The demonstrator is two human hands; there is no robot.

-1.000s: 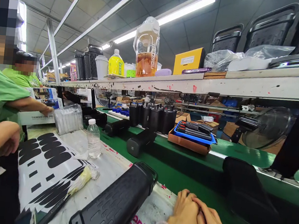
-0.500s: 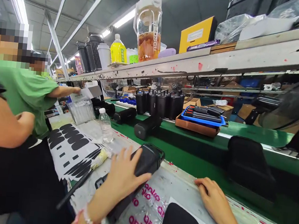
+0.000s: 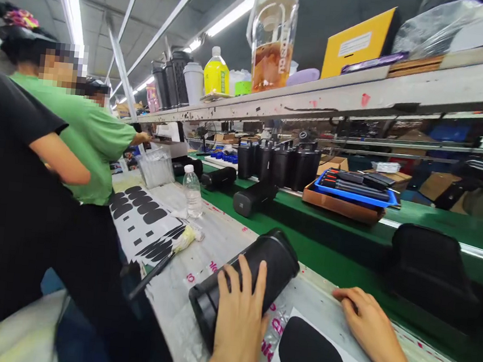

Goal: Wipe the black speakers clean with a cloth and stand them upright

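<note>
A black cylindrical speaker (image 3: 274,258) lies tilted across the bench in front of me. My left hand (image 3: 240,309) is on top of it, its fingers curved over the body and the thumb along the near side. My right hand (image 3: 361,312) rests at the bench edge by the conveyor, its fingers loosely bent and apart from the speaker; I see nothing in it. Between my hands lies a white sheet with large black rounded pads (image 3: 312,353). Clear plastic with pink lettering (image 3: 272,326) shows partly under the speaker.
A water bottle (image 3: 192,193), a sheet of black stickers (image 3: 144,211) and a dark-handled tool (image 3: 153,275) lie to the left. Beyond the bench runs a green conveyor (image 3: 221,210) with more speakers (image 3: 254,198) and a blue tray (image 3: 355,195). Co-workers (image 3: 78,148) stand at left.
My left hand has come down onto the speaker, which now lies turned and further right in view. My right hand stays at the bench edge. The view has swung left.
</note>
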